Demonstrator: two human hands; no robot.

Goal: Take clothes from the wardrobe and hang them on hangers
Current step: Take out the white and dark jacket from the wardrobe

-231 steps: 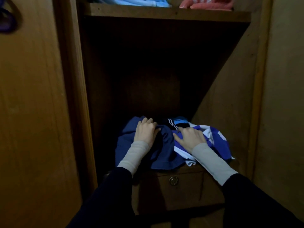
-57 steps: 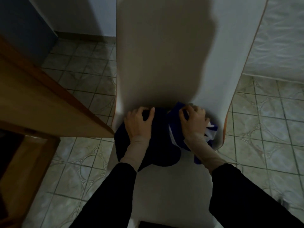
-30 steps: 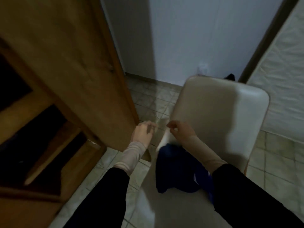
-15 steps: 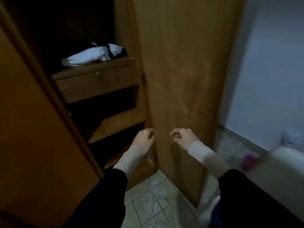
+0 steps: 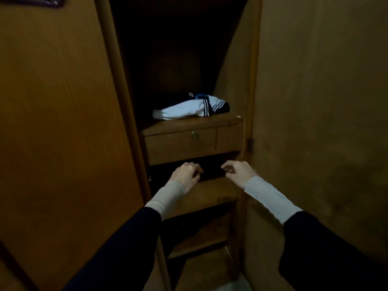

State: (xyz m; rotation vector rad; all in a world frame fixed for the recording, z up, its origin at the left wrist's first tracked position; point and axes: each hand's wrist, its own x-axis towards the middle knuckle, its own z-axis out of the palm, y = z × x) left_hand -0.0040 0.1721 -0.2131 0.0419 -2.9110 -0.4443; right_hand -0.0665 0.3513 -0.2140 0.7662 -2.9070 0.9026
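Dim wooden wardrobe (image 5: 63,122) fills the head view, its door panels standing to the left and right of a dark open compartment. On the shelf (image 5: 220,120) above a small drawer (image 5: 180,145) with a round metal pull lies a folded white garment (image 5: 184,111) with dark striped trim, resting partly against a darker piece of clothing behind it. Below the drawer is a shadowed gap, then a lower shelf and another beneath it.

Both arms reach forward in dark sleeves with pale cuffs. The left hand (image 5: 185,174) hangs in front of the gap under the drawer, fingers curled loosely inward, gripping nothing. The right hand (image 5: 238,172) is level with it, just apart, its fingers likewise curled with thumb and forefinger close together; nothing can be seen between them. Neither hand touches the white garment, which sits well above them on its shelf.
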